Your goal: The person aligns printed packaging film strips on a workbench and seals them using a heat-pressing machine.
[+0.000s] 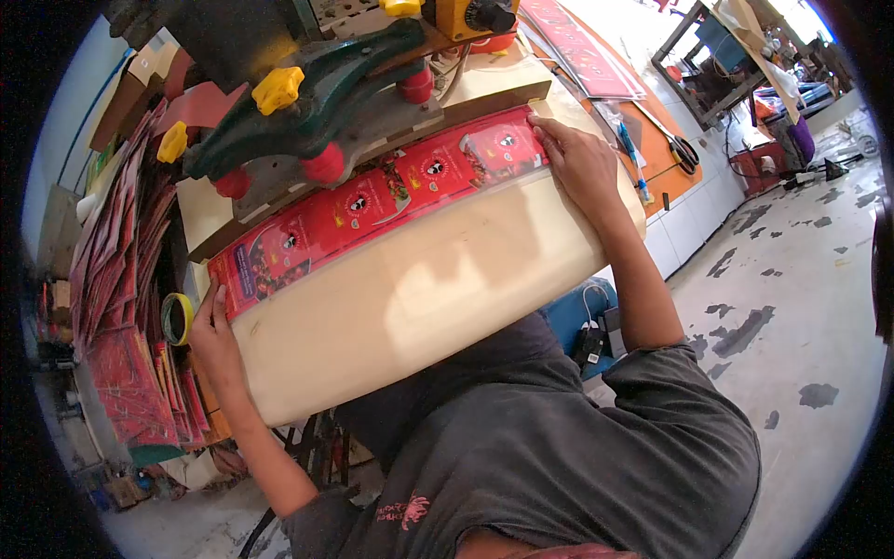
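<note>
While the worktop (326, 345) gleams, patches (748, 331) mottle the floor (810, 452).

Pale flr (792, 317) w/ dk patches (819, 396)

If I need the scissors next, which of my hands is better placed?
Your right hand, I'd judge: it touches the red printed strip at the end nearer the scissors, lying on the orange surface. Your left hand is at the opposite end, near the yellow tape roll.
</note>
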Tool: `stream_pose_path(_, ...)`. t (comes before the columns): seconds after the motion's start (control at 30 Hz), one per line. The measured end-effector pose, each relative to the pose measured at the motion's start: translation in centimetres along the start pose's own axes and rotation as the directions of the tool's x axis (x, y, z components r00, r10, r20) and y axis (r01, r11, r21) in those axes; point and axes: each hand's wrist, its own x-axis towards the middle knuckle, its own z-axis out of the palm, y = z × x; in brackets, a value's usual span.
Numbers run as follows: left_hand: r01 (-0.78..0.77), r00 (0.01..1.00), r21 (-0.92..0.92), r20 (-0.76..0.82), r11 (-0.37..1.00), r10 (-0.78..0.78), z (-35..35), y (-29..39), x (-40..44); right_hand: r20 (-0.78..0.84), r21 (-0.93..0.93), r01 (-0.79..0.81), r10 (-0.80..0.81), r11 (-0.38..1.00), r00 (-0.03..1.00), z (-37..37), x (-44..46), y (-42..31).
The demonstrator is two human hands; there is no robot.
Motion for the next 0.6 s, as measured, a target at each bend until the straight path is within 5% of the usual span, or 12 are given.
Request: stream_pose_path(0.6, 0.02, 0.999, -0.033, 0.051, 0.999, -0.018, 0.04, -0.64, 0.3, 0.002, 0.015, -0.007, 0.007, 1.0, 1.0, -0.08, -0.01, -0.07)
